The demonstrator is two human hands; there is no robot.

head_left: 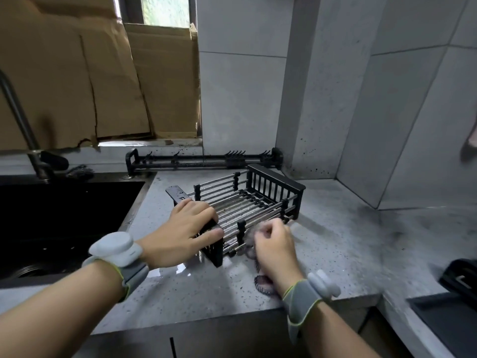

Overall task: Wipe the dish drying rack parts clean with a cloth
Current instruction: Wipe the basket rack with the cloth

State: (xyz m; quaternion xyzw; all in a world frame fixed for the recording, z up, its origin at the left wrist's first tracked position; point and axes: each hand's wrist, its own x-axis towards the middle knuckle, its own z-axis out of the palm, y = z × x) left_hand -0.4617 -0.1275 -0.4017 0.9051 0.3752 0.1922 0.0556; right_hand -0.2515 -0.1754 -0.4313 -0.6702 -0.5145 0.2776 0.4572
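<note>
A black dish drying rack basket point(260, 200) with steel rods sits on the speckled grey counter point(335, 249). My left hand point(180, 233) grips the rack's near black end panel, fingers over the top edge and thumb along the front. My right hand point(276, 246) holds a bunched grey cloth point(263, 281) against the rack's right side rods; the hand is blurred. Part of the cloth trails on the counter under my wrist. A second rack part, a long black rail with hooks point(204, 160), lies along the back wall.
A black sink point(64, 215) with a grey faucet point(23, 125) lies to the left. Cardboard point(103, 73) covers the window behind. Water pools on the counter near the rack's front corner. A black object point(459, 277) sits at the right edge, above a dark cooktop.
</note>
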